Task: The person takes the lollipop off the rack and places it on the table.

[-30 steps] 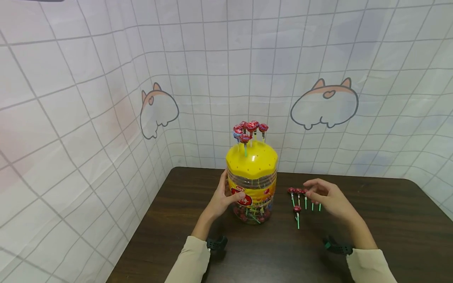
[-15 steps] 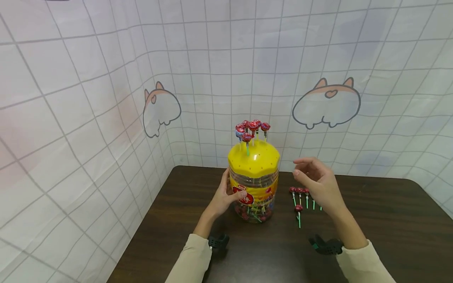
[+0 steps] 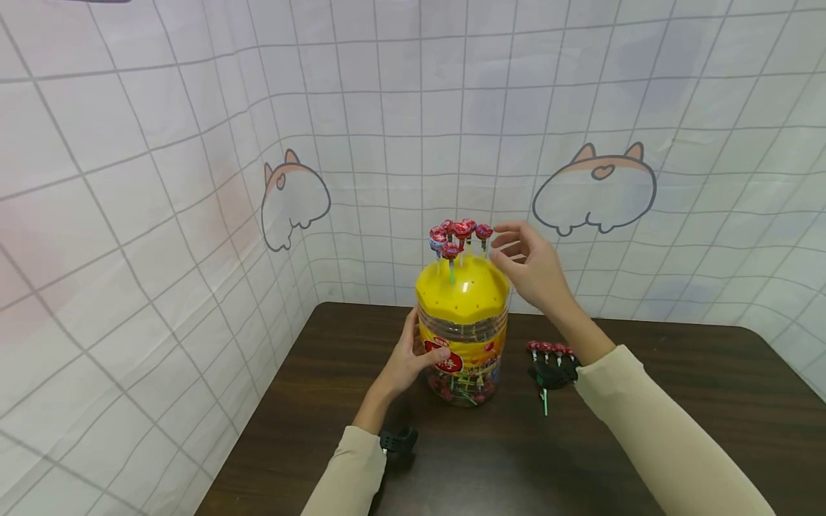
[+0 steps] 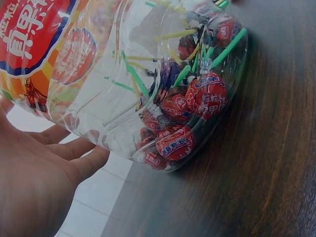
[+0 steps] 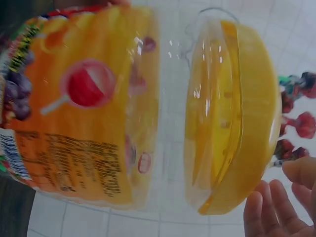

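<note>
A clear lollipop jar (image 3: 461,351) with a yellow lid (image 3: 474,294) stands upright on the table. My left hand (image 3: 403,365) holds its left side, thumb on the front label and fingers round behind. Several wrapped lollipops (image 3: 450,251) stick up from holes in the lid. My right hand (image 3: 525,265) is at the lid's right edge, thumb and forefinger apart beside the rightmost lollipop (image 3: 484,231). In the right wrist view, its fingers (image 5: 279,207) are loosely bent near the lid with nothing seen between them. Loose lollipops (image 4: 207,94) fill the jar's bottom.
Right of the jar, a row of lollipops (image 3: 547,347) lies on the dark wooden table (image 3: 490,466), partly hidden by the right wrist strap (image 3: 553,373). One more lollipop's green stick (image 3: 545,403) points toward the front. A white grid-patterned curtain (image 3: 387,179) hangs behind and at left.
My right hand has risen from the lollipops on the table and moved left to the lid's edge. My left hand keeps its hold on the jar.
</note>
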A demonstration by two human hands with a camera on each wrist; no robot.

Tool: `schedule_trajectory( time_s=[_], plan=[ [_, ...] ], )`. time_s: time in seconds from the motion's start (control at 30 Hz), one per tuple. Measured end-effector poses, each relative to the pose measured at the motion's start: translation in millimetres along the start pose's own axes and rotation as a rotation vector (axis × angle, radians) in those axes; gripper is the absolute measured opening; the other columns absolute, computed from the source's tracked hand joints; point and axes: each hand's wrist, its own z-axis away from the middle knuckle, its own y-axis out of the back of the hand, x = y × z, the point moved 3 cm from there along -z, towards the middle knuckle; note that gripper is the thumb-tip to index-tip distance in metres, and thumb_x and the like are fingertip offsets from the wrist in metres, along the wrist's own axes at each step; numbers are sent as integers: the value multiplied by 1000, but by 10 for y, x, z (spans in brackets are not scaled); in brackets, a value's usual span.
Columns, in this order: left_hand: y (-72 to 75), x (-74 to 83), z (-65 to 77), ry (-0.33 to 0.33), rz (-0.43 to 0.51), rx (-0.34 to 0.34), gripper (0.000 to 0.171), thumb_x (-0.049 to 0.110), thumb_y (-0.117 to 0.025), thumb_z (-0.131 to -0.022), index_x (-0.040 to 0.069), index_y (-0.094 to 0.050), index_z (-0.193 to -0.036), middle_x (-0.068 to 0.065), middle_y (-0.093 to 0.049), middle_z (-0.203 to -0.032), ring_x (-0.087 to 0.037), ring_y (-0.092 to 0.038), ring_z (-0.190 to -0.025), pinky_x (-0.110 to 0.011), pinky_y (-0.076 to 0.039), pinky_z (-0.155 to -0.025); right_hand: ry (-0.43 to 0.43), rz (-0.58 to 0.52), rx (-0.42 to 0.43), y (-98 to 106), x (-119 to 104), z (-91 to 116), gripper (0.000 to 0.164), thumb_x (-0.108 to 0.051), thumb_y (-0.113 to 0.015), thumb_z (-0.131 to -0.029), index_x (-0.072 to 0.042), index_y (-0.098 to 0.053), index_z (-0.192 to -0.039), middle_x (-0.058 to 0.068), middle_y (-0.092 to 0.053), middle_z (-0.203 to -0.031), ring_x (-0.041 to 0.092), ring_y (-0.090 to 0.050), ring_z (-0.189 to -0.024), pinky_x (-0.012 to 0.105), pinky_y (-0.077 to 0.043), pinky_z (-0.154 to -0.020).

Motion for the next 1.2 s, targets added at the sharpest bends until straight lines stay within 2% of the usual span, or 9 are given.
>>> schedule_trajectory(
  time_s=[0.1,0.3,0.43,0.6,0.77,0.93,1.07,1.2],
  plan=[
    [-2,12,-1,-7,13,-8,93,47,-74,-91,47,-11,-159,-9,-39,-150,-31,-51,-133,-51,-50,-107,8,8,3,-19,-6,-110,42,-17,-66,-99,-11,-55,-139,16,-67,-118,30,-66,-99,31,-52,-82],
    [-11,33,3,-12,29,-22,93,44,-74,-92,45,-11,-160,-10,-39,-149,-29,-55,-130,-46,-54,-103,69,20,-20,-25,-45,-214,42,-10,-68,-97,-9,-58,-138,19,-71,-109,31,-70,-94,20,-53,-73],
    [-11,38,0,-13,29,-21,92,46,-75,-91,47,-12,-159,-9,-40,-148,-28,-55,-129,-45,-53,-104,99,14,-19,-10,-97,-249,38,-8,-65,-98,-9,-59,-136,19,-71,-106,22,-69,-86,19,-53,-71],
    [-3,38,3,-12,17,-16,92,45,-74,-91,46,-12,-159,-10,-41,-148,-28,-55,-130,-47,-53,-104,152,-46,23,75,-225,-271,35,-8,-66,-98,-8,-60,-133,19,-70,-103,9,-66,-76,18,-53,-68],
    [-2,33,2,-12,25,-21,92,43,-73,-93,42,-11,-160,-11,-40,-149,-30,-55,-130,-47,-52,-105,187,-88,36,170,-333,-231,36,-7,-66,-98,-8,-61,-133,18,-70,-102,9,-65,-74,18,-54,-67],
    [-3,44,5,-4,33,-20,92,44,-74,-92,44,-11,-160,-10,-40,-149,-29,-56,-130,-47,-53,-105,193,-94,41,235,-362,-156,37,-7,-67,-97,-10,-61,-133,10,-69,-98,14,-64,-71,20,-54,-65],
    [-8,47,4,-8,47,-25,93,44,-75,-91,45,-12,-159,-11,-40,-149,-29,-57,-129,-47,-53,-105,171,-74,32,274,-354,-61,36,-8,-67,-96,-10,-62,-132,5,-69,-96,14,-66,-71,21,-55,-67],
    [-12,46,0,-7,55,-28,94,46,-76,-90,45,-12,-159,-10,-40,-150,-29,-58,-129,-47,-53,-105,135,-47,4,305,-326,60,36,-9,-67,-96,-9,-61,-132,6,-67,-96,14,-67,-73,21,-57,-67]
  ],
)
